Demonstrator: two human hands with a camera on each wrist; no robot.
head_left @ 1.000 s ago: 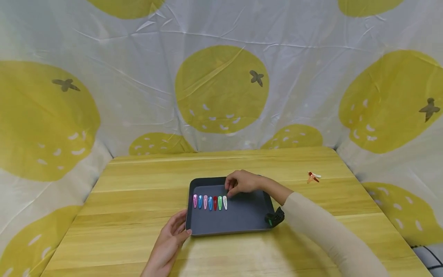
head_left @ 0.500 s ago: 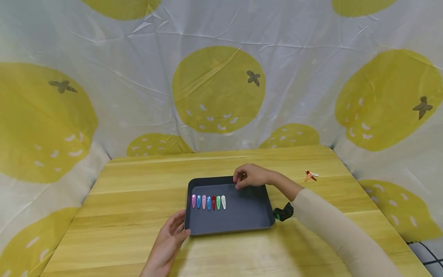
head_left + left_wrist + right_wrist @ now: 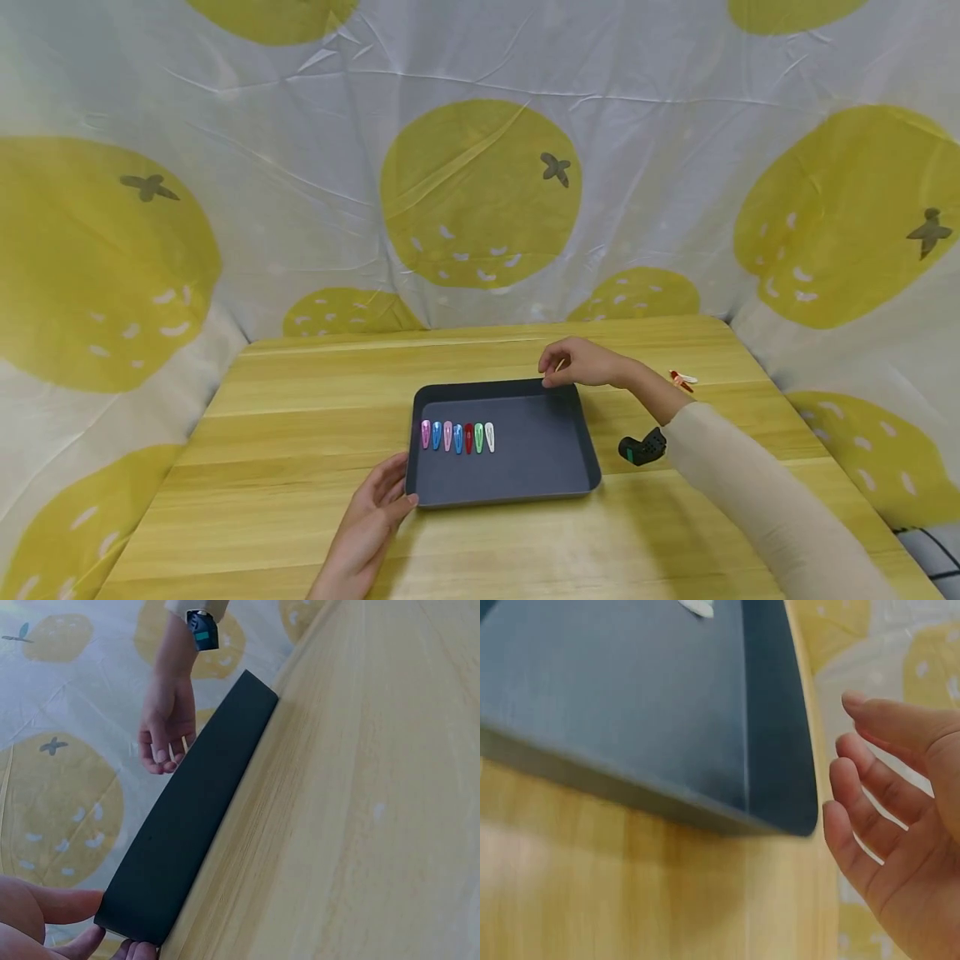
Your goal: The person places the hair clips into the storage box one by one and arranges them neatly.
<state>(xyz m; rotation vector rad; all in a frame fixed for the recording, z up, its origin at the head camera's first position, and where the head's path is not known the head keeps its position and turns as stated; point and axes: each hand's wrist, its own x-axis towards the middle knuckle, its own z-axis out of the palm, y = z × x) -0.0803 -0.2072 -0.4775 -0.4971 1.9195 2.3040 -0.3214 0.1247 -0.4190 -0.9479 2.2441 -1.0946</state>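
Observation:
A dark grey rectangular tray (image 3: 525, 471) lies on the table. Several snap hair clips in pink, blue, red, green and white stand in a row in its left half, the white clip (image 3: 490, 437) at the row's right end. My left hand (image 3: 369, 521) grips the tray's near left corner, thumb at the rim; in the left wrist view its fingers (image 3: 135, 950) reach the tray's lower edge. My right hand (image 3: 588, 364) hovers by the far right corner, and the right wrist view shows its fingers loosely bent with nothing between them.
Right of the tray, a small pile of red, white and orange hair clips (image 3: 682, 381) lies on the wooden table (image 3: 300, 400). A dark wrist camera (image 3: 642, 447) sits at my right sleeve. A fruit-patterned cloth (image 3: 480, 75) hangs behind the table.
My right hand has lifted away from the white clip and moved right and back, past the tray's far edge. The left hand keeps its grip on the tray, and the clip row stays put.

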